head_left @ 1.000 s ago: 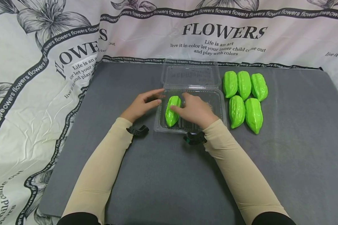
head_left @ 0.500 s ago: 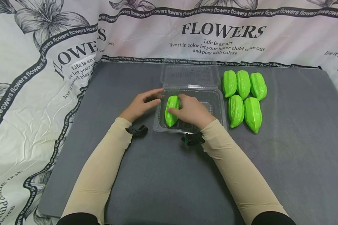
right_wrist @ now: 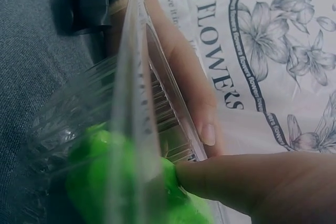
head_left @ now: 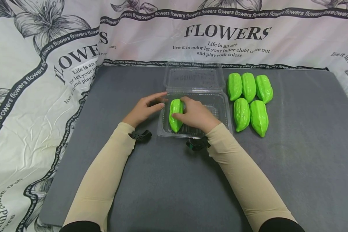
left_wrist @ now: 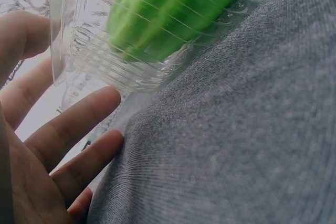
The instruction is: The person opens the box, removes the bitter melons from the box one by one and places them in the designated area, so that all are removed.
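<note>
A green, ridged fruit (head_left: pixel 175 124), shaped like a star fruit, lies lengthwise at the left side of a clear plastic clamshell box (head_left: pixel 224 129). My right hand (head_left: pixel 198 112) holds this fruit between thumb and fingers; its fingertips are partly hidden behind the fruit. In the right wrist view the thumb (right_wrist: pixel 226 179) presses on the green surface. Beside the box's left rim is my left hand (head_left: pixel 143 108). Its fingers are spread and fairly straight in the left wrist view, with the fingertips (left_wrist: pixel 107 100) close to the box wall; whether they touch it I cannot tell.
Several matching green fruits (head_left: pixel 259 117) lie in two rows right of the box. The box lid (head_left: pixel 194 79) is folded back toward the printed cloth (head_left: pixel 145 38) behind. A grey cloth (head_left: pixel 168 180) covers the table.
My right hand has shifted slightly left, its fingers closer around the fruit. The fruit has turned a little straighter in the box. My left hand has stayed at the rim.
</note>
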### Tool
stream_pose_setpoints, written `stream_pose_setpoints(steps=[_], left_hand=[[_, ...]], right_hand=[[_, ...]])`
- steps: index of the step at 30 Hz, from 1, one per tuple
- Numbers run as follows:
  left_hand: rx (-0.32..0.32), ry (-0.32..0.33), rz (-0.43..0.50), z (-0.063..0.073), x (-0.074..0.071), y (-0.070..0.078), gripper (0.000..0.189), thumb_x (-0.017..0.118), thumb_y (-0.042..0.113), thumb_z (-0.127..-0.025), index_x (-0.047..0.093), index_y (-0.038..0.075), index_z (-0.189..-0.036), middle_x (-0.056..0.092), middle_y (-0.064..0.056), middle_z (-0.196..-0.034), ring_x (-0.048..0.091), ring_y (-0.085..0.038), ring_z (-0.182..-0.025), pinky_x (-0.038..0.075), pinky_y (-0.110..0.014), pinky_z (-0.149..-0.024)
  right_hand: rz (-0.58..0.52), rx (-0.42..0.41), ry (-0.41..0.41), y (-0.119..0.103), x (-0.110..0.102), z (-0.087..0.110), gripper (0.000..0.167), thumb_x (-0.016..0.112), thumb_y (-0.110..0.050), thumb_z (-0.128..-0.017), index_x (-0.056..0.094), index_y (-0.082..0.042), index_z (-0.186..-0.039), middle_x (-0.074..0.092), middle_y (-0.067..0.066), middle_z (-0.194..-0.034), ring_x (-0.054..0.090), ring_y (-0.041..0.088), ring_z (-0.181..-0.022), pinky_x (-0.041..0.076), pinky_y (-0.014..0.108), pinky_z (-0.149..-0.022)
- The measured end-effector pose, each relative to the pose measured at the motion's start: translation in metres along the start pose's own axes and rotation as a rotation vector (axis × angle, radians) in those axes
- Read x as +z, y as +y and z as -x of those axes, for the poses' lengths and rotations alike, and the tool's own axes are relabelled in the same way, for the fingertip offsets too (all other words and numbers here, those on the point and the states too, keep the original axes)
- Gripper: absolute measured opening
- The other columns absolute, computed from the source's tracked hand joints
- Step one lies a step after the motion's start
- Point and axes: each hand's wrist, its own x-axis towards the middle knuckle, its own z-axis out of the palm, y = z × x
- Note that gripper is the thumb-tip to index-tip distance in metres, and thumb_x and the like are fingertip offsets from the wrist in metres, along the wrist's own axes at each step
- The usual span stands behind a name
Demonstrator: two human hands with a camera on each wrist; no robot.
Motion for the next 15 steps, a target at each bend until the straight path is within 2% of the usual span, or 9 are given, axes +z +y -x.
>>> stream_pose_setpoints(steps=[6,12,15], left_hand=[[-0.002,0.0,-0.002,0.0003,0.0004,0.0009,0.053,0.062,0.023,-0.108,0.049,0.019,-0.159,0.061,-0.012,-0.149,0.056,-0.028,-0.137,0.046,-0.053,-0.112],[-0.001,0.003,-0.01,0.0003,0.0005,0.0004,0.052,0.062,0.024,-0.108,0.05,0.02,-0.159,0.061,-0.011,-0.149,0.055,-0.027,-0.138,0.045,-0.052,-0.114],[-0.002,0.002,-0.011,0.0002,0.0003,0.0006,0.052,0.062,0.024,-0.108,0.05,0.02,-0.159,0.061,-0.011,-0.149,0.055,-0.027,-0.139,0.045,-0.052,-0.114]], right_hand=[[-0.048,0.002,-0.014,0.0006,-0.0006,0.0,0.081,0.07,-0.039,-0.1,0.034,0.0,-0.161,0.073,0.012,-0.103,0.071,0.023,-0.084,0.058,0.039,-0.073],[-0.069,-0.011,-0.028,0.0026,-0.0018,-0.0007,0.08,0.068,-0.035,-0.102,0.03,0.001,-0.163,0.072,0.017,-0.116,0.073,0.026,-0.097,0.06,0.042,-0.081],[-0.074,-0.01,-0.024,0.0022,-0.0022,-0.0003,0.079,0.068,-0.034,-0.102,0.03,0.0,-0.163,0.071,0.018,-0.117,0.073,0.027,-0.097,0.06,0.042,-0.081]])
